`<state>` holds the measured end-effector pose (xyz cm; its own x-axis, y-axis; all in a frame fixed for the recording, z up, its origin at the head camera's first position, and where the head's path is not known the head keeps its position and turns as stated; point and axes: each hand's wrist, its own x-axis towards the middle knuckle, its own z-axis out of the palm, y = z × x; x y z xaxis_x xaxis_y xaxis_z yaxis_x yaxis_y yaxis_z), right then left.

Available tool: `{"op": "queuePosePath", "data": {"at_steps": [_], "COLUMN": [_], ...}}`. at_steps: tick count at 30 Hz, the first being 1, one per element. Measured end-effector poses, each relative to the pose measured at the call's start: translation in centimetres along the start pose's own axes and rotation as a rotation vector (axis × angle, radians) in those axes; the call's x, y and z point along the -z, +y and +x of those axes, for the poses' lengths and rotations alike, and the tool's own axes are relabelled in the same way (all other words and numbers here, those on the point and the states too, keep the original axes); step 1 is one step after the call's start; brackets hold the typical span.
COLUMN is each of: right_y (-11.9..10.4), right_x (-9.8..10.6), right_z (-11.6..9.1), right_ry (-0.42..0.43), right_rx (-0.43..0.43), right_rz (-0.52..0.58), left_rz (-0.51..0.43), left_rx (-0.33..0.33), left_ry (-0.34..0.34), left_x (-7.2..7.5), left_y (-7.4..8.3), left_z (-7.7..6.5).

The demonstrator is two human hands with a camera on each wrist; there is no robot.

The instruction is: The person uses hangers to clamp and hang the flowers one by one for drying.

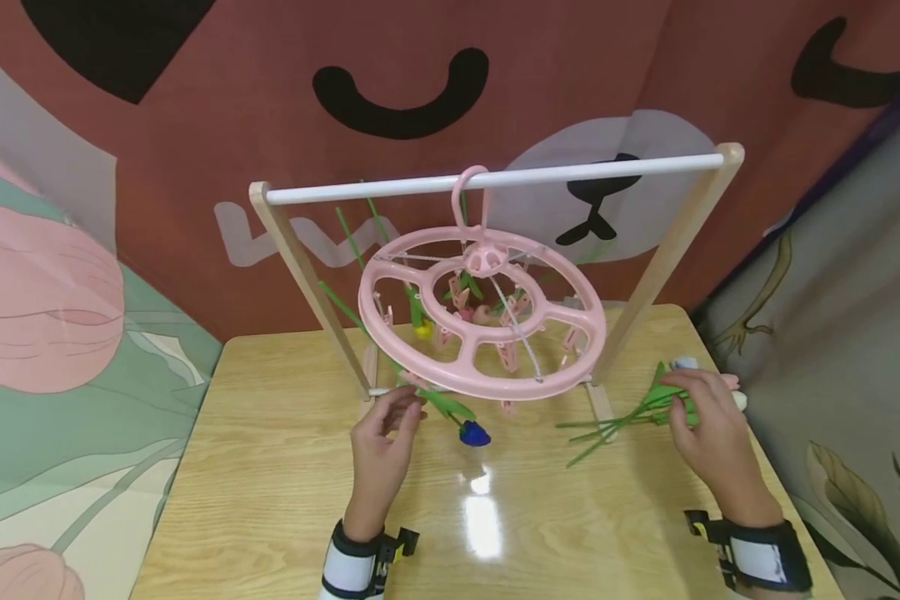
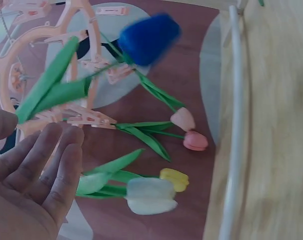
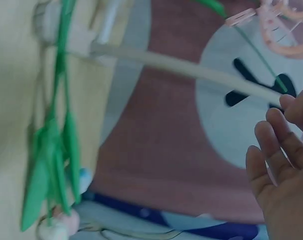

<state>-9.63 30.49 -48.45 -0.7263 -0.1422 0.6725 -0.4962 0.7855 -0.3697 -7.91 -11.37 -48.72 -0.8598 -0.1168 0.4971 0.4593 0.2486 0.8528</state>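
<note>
A blue tulip (image 1: 474, 433) hangs head down at the front left of a round pink clip hanger (image 1: 495, 386), its stem slanting up past the rim. My left hand (image 1: 386, 442) is beside its leaves, fingers loosely bent and thumb apart; in the left wrist view the thumb (image 2: 2, 125) comes right up to a leaf. At the right, my right hand (image 1: 708, 417) hovers over several tulips (image 1: 660, 396) lying together on the table, partly covering them. Nothing shows between its relaxed fingers (image 3: 269, 142) in the right wrist view.
The hanger's hook loops over a white rod (image 1: 570, 172) between two wooden posts. Other tulips hang from pink clips: white (image 2: 151, 195), yellow (image 2: 174, 179) and pink (image 2: 195, 141) ones. A patterned cloth (image 1: 270, 283) drops behind the wooden table (image 1: 270, 500).
</note>
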Motion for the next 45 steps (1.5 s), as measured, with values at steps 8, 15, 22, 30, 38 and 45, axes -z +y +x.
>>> {"op": "queuePosePath", "data": {"at_steps": [8,15,22,30,38,45], "right_y": [2.0,3.2,3.7,3.7,3.7,3.7], "right_x": [-0.3,-1.4,-4.2,-6.3,-7.8,-7.7], "right_z": [-1.5,-2.7,-3.6,-4.7,-5.7,-5.0], "right_ry": [-0.042,-0.184,-0.277,-0.333,-0.483,-0.451], "right_rx": [-0.037,-0.020,0.160,0.264,0.314,0.410], "right_rz": [-0.025,-0.159,-0.148,-0.143,-0.195,-0.193], "left_rz": [0.122,0.191,0.243,0.334,0.385,0.447], "left_rx": [0.025,0.126,0.140,0.130,0.134,0.019], "left_ry": [-0.099,-0.368,-0.605,-0.708,-0.780,-0.760], "left_x": [0.2,-1.1,-4.1,-7.8,-9.4,-9.6], "left_y": [-1.6,-2.3,-2.6,-2.5,-2.9,-2.6], "left_z": [-2.1,-5.0,-6.5,-7.0,-7.4,-7.2]}}
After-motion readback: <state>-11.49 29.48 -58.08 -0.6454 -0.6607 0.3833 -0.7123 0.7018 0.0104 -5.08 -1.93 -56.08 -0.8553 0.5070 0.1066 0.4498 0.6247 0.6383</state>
